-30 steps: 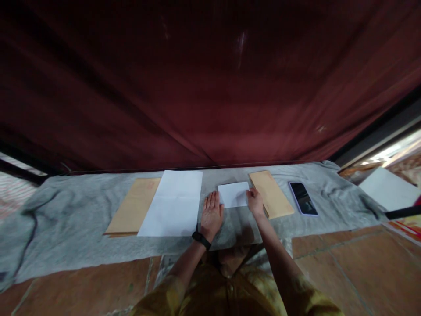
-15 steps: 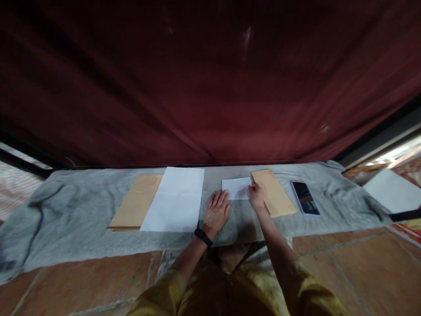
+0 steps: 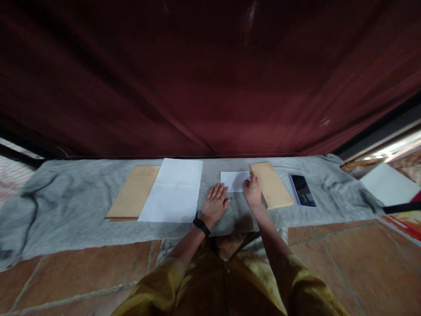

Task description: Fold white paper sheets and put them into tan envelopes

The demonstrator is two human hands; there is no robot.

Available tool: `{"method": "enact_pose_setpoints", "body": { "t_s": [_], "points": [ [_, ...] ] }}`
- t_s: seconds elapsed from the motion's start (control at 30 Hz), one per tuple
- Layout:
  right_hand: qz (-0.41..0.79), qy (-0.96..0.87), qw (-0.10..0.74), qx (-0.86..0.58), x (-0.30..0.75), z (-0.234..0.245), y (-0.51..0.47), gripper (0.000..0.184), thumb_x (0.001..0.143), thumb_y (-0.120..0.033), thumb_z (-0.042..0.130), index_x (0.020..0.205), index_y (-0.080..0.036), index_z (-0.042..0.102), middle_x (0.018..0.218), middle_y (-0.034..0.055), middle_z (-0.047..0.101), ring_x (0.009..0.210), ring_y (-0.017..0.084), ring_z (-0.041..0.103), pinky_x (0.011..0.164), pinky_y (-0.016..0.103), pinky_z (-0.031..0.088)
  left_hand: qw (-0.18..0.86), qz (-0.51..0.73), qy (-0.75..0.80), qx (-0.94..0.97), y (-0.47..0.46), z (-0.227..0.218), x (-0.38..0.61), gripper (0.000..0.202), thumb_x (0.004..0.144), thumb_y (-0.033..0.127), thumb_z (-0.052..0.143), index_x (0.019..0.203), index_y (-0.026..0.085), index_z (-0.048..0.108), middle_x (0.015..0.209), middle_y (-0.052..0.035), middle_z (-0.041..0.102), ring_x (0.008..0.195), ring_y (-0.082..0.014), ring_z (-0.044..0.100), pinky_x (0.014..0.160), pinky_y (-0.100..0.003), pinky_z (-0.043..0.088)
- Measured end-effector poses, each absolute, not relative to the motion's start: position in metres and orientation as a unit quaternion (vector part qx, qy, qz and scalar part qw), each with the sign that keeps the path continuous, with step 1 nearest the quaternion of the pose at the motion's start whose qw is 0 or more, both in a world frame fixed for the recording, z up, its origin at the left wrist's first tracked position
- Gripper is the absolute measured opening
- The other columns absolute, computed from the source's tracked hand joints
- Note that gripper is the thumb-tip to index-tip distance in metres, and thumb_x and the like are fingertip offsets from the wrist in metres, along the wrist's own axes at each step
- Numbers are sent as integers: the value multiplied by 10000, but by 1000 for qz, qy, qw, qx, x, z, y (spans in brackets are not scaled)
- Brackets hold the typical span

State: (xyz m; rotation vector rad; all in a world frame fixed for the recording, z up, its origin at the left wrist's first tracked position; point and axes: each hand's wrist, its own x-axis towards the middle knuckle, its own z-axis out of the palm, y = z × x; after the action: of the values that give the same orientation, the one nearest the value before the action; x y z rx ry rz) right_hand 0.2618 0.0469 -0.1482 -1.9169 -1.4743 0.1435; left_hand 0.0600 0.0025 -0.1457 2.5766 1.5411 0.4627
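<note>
Nearest, terracotta floor tiles (image 3: 348, 259) are seen, then mustard sleeves (image 3: 154, 292), and now the grey cloth (image 3: 79, 193)! The left hand (image 3: 215, 205), ringed by a black wristband (image 3: 201, 226), is laid flat, fingers outstretched and nothing gripped, its fingertips set at the near left corner of a small white paper (image 3: 235, 180). On the cloth that paper is laid, between both hands. At its right edge the right hand (image 3: 252, 192) is set, fingers curled; whether the edge is pinched cannot be told. Leftward, brown envelopes (image 3: 133, 193) are partly covered by a large white sheet (image 3: 174, 193); rightward, another brown envelope (image 3: 272, 186) is placed, then a smartphone (image 3: 302, 190). Farthest, a dark red curtain (image 3: 210, 87) is hung.
</note>
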Motion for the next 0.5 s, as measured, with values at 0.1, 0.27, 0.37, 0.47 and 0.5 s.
{"method": "enact_pose_setpoints", "body": {
  "t_s": [0.1,0.27,0.37,0.47,0.5],
  "points": [
    [-3,-622,315,-716,254,-148,37,505,944,-210,413,1428,-79,474,1405,227,514,1291,315,485,1062,472,419,49,152,502,850,2,-145,60,507,1017,426,408,1484,242,479,1605,-60,403,1515,-246,304,1251,-485,234],
    [43,-695,273,-664,238,-155,29,466,985,-201,389,1431,-129,504,1510,164,475,1412,264,407,1156,453,365,40,152,500,852,3,-144,60,496,1009,419,435,1485,287,484,1606,-62,400,1508,-257,319,1244,-497,250],
    [58,-716,241,-653,230,-161,26,454,1012,-246,390,1432,-131,515,1531,151,474,1438,252,390,1186,454,333,34,140,502,853,3,-143,60,500,1008,428,437,1487,291,481,1611,-66,391,1507,-254,323,1242,-489,260],
    [48,-720,217,-657,227,-165,24,466,1035,-280,379,1456,-119,497,1563,159,437,1457,261,369,1201,464,303,29,130,502,854,3,-142,60,509,1007,437,440,1494,294,470,1620,-66,374,1510,-251,315,1242,-476,262],
    [45,-720,212,-659,227,-165,23,471,1040,-286,374,1466,-123,489,1571,156,428,1462,264,364,1203,466,296,28,128,503,854,3,-142,60,513,1007,437,439,1498,292,465,1622,-67,369,1512,-251,312,1243,-475,260]
  ]
}}
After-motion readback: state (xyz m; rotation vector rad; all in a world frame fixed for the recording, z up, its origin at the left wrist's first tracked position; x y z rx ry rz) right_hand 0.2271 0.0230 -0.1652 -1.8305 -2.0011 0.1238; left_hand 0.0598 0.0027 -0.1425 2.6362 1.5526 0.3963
